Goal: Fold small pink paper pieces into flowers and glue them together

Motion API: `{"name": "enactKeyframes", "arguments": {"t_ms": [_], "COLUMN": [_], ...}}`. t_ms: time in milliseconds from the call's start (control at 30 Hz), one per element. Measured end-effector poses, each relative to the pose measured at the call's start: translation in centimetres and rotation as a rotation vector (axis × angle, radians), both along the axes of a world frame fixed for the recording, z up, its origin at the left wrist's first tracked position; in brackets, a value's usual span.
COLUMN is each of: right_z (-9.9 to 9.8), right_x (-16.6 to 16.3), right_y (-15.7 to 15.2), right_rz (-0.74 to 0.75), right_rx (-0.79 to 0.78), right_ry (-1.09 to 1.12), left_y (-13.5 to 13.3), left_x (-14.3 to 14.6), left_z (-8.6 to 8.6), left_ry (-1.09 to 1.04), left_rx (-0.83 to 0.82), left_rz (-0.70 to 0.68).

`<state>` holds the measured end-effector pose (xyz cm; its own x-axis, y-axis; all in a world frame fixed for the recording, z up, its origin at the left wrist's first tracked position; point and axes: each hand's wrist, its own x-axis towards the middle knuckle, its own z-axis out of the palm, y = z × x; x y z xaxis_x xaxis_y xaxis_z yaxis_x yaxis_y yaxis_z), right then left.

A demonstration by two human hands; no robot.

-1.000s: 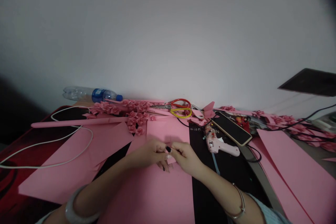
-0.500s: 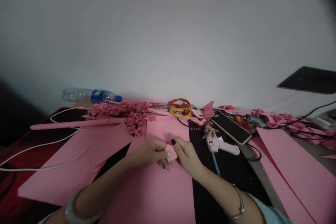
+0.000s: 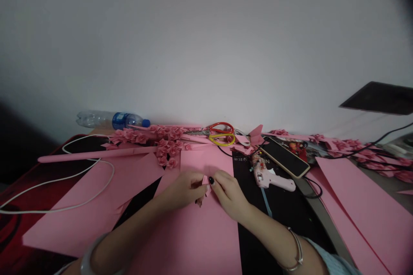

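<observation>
A small folded piece of pink paper (image 3: 207, 189) is pinched between my two hands, partly hidden by the fingers. My left hand (image 3: 184, 188) is closed on its left side, the thumb across the front. On the other side my right hand (image 3: 229, 193) grips it, with the dark-nailed thumb pressed near its upper edge. Both hands are held over a large sheet of pink paper (image 3: 196, 240). Beyond them lies a cluster of pink paper roses (image 3: 169, 148).
Scissors with red and yellow handles (image 3: 222, 134) lie by the wall. To the right are a pale pink glue gun (image 3: 274, 179), a phone (image 3: 285, 157) and pink sheets (image 3: 364, 206). A plastic bottle (image 3: 112, 119), a rolled pink paper stick (image 3: 97, 154) and a white cable (image 3: 35, 211) are leftward.
The pink paper piece has turned and now shows a narrower face between my thumbs. My left fingers have curled in beneath it, and my hands have drawn slightly closer.
</observation>
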<state>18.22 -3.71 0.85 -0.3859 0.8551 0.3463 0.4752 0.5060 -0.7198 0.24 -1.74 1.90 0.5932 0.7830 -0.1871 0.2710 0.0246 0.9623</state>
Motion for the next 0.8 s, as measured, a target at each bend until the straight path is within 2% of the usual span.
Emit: {"name": "enactKeyframes", "arguments": {"t_ms": [233, 433, 533, 633, 800], "right_z": [-0.6, -0.8, -0.9, -1.0, -1.0], "right_x": [0.3, 0.3, 0.2, 0.2, 0.1], "right_y": [0.1, 0.1, 0.3, 0.3, 0.3], "right_rz": [0.092, 0.015, -0.066, -0.138, -0.145], "right_rx": [-0.074, -0.118, -0.171, -0.236, -0.281], "right_ry": [0.040, 0.051, 0.098, 0.151, 0.228], "left_y": [-0.4, -0.5, -0.4, 0.0, 0.6], "left_x": [0.0, -0.1, -0.1, 0.0, 0.2], "left_z": [0.6, 0.2, 0.0, -0.1, -0.1], "left_ry": [-0.031, -0.046, -0.067, -0.094, -0.065], "left_rx": [0.050, 0.040, -0.017, -0.008, 0.031], "left_rz": [-0.096, -0.086, -0.032, 0.080, 0.267]}}
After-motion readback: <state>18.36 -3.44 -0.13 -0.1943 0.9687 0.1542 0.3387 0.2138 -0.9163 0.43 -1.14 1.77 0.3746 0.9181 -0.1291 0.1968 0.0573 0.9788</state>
